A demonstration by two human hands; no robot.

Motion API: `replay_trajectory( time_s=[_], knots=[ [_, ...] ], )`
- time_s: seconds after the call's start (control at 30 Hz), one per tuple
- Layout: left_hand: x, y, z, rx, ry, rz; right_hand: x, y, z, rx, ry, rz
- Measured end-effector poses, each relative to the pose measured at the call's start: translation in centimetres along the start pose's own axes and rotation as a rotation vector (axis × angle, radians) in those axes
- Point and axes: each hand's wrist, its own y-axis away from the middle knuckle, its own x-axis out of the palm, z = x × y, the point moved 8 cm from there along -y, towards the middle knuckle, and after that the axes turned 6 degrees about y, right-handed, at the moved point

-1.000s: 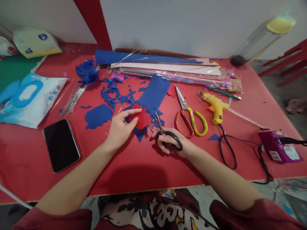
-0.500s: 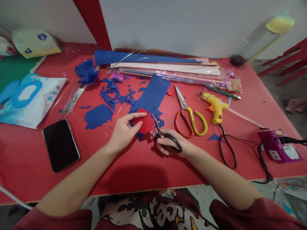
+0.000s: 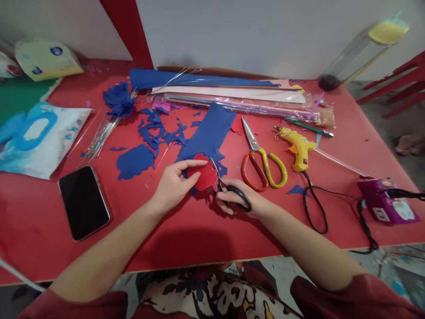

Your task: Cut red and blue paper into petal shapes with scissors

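Note:
Between thumb and fingers, my left hand [image 3: 175, 184] pinches a red scallop-edged paper shape [image 3: 204, 176], with blue paper showing beneath it. My right hand [image 3: 234, 197] grips black-handled scissors [image 3: 241, 198], their blades at the right edge of the red shape. Behind the hands lies a blue paper strip [image 3: 212, 128]. To the left, a cut blue scalloped piece [image 3: 136, 160] rests flat among blue scraps [image 3: 152, 130]. Larger scissors [image 3: 262, 164] with red and yellow handles lie right of the strip.
A phone [image 3: 84, 203] and a wipes pack [image 3: 43, 137] lie left. Near the back are a blue paper flower [image 3: 118, 99], wire stems [image 3: 102, 138] and wrapped sticks [image 3: 242, 106]. On the right, a yellow glue gun [image 3: 299, 148] trails its cord toward a purple power socket [image 3: 387, 201].
The red shape has shifted slightly right and turned against the scissor blades, and my left hand has moved a little right with it. My right hand stays almost in place.

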Motion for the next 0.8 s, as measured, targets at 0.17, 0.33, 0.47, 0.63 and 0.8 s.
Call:
replay_trajectory(
  time_s=[0.17, 0.33, 0.47, 0.63, 0.8],
  knots=[
    [0.6, 0.3, 0.0, -0.031, -0.018, 0.036, 0.0, -0.1, 0.0, -0.019, 0.012, 0.000],
    [0.8, 0.4, 0.3, -0.035, 0.008, 0.043, -0.1, -0.1, -0.3, -0.001, 0.029, -0.030],
    [0.9, 0.6, 0.3, -0.045, 0.039, 0.031, 0.0, -0.1, -0.3, -0.013, 0.021, -0.048],
    [1.2, 1.0, 1.0, -0.072, 0.113, 0.006, 0.0, -0.1, -0.4, -0.035, 0.001, -0.072],
    [1.8, 1.6, 2.3, -0.133, 0.258, -0.003, -0.1, -0.2, -0.9, -0.003, -0.033, -0.094]
  ],
)
